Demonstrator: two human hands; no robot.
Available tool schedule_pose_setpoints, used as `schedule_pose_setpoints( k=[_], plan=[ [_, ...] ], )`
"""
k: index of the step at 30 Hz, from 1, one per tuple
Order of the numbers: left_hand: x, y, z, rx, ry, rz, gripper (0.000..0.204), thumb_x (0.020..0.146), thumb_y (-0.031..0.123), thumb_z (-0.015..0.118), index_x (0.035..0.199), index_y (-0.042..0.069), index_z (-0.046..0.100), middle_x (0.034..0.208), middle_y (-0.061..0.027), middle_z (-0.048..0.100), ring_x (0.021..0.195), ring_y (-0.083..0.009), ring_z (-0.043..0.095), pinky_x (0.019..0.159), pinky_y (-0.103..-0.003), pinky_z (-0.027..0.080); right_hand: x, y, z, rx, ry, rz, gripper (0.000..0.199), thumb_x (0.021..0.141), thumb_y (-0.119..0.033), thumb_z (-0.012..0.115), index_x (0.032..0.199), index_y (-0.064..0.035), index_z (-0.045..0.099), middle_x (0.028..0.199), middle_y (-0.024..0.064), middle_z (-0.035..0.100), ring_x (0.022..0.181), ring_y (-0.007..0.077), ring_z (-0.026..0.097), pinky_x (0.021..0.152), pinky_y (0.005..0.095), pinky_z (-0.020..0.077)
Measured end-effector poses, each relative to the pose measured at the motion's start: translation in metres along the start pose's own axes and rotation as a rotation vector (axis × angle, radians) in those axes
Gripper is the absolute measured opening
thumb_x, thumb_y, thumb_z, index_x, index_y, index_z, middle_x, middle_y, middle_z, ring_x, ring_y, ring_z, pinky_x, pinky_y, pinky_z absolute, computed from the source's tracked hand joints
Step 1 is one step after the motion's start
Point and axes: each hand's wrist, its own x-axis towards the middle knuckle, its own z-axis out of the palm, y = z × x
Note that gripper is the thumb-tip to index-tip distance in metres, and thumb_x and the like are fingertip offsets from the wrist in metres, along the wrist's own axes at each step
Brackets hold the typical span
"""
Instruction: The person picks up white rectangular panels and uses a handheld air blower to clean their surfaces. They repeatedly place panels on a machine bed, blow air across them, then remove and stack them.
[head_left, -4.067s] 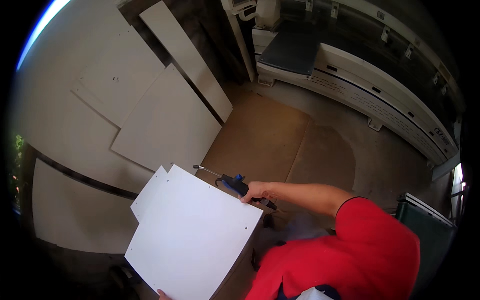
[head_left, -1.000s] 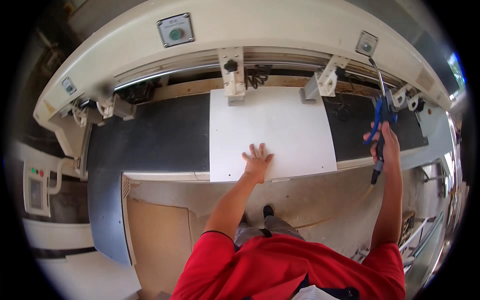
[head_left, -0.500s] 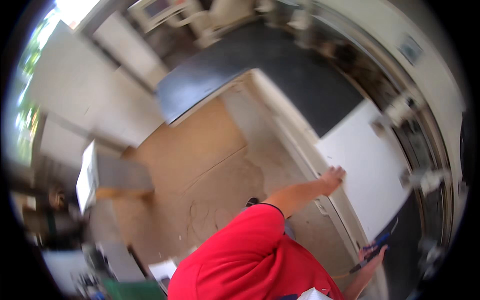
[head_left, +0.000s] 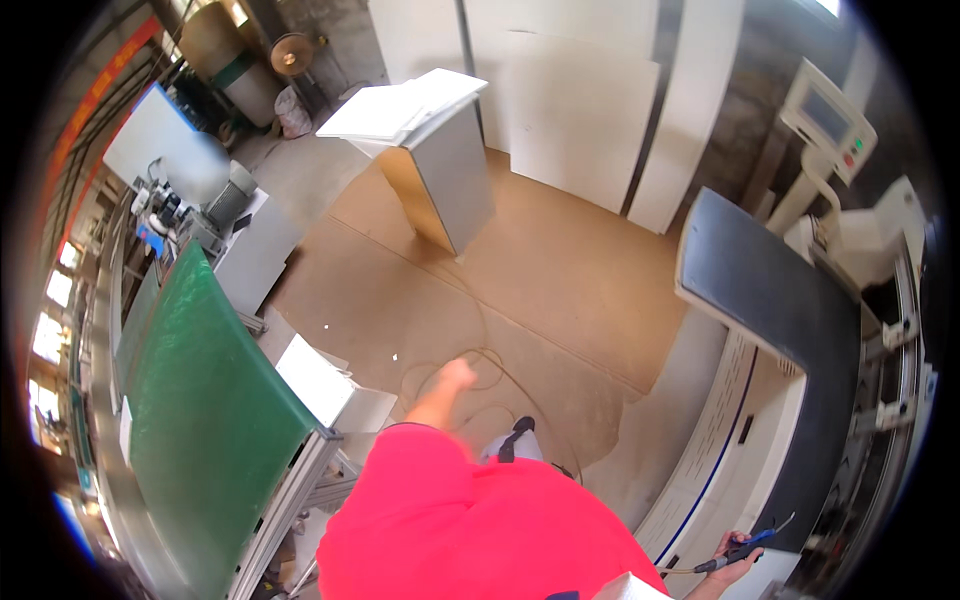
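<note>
My left hand (head_left: 457,375) hangs over the floor in front of me, smeared by motion, and no thing shows in it. At the lower right, my right hand (head_left: 738,568) is wrapped round an air blow gun (head_left: 745,546) with a blue lever, a dark body and a thin bent nozzle. A yellowish hose (head_left: 680,570) runs from its rear end. Beside that hand, part of a white panel (head_left: 775,572) lies on the dark machine bed (head_left: 825,440).
On the left stands a conveyor with a green belt (head_left: 205,420), white boards (head_left: 312,380) at its end. More white panels (head_left: 410,105) lie on a grey stack ahead. Hose loops (head_left: 490,365) lie on the floor near my foot. A control screen (head_left: 828,118) stands far right.
My view has swung left, toward the green conveyor. My left hand has come off the white panel and is now over the floor. The blow gun stays in my right hand.
</note>
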Motion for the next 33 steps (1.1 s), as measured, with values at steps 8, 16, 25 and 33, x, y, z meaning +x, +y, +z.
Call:
schedule_pose_setpoints(
  k=[8,16,25,33],
  plan=[
    [0.09,-0.051,-0.064,-0.406,0.062,-0.124,0.058,0.076,0.032,0.065,0.123,-0.002,0.058,0.123,-0.0224,0.06,0.115,-0.0348,0.058,0.097,-0.039,0.047,0.154,0.015,0.063,-0.371,0.298,-0.243,0.056,0.089,-0.045,0.05,0.128,-0.0049,0.048,0.094,0.0169,0.065,0.066,0.0234,0.058,0.049,0.0338,0.0478],
    [0.253,0.007,-0.173,-1.038,0.2,-0.102,0.054,0.081,0.025,0.069,0.127,-0.001,0.056,0.105,-0.0145,0.067,0.092,-0.0237,0.066,0.079,-0.033,0.052,0.242,0.21,0.379,-0.852,-0.227,0.368,0.054,0.09,-0.064,0.046,0.099,-0.0114,0.056,0.061,0.0014,0.054,0.051,0.0177,0.056,0.038,0.0264,0.0393],
    [0.361,0.021,-0.456,-1.609,0.41,-0.007,0.041,0.089,0.034,0.065,0.115,0.004,0.056,0.106,-0.0105,0.063,0.089,-0.019,0.063,0.073,-0.034,0.053,0.256,0.43,0.744,-1.107,-0.636,0.413,0.053,0.094,-0.055,0.046,0.112,-0.0059,0.057,0.075,0.0031,0.062,0.065,0.0169,0.064,0.047,0.0282,0.0454],
    [0.514,-0.019,-0.565,-1.758,0.554,-0.105,0.05,0.086,0.028,0.069,0.12,-0.003,0.051,0.112,-0.0137,0.061,0.097,-0.0243,0.061,0.08,-0.037,0.051,0.119,0.66,0.963,-1.578,-1.487,0.681,0.047,0.096,-0.049,0.048,0.103,-0.0027,0.055,0.072,0.0071,0.063,0.062,0.0152,0.06,0.051,0.0287,0.0474]
  ],
)
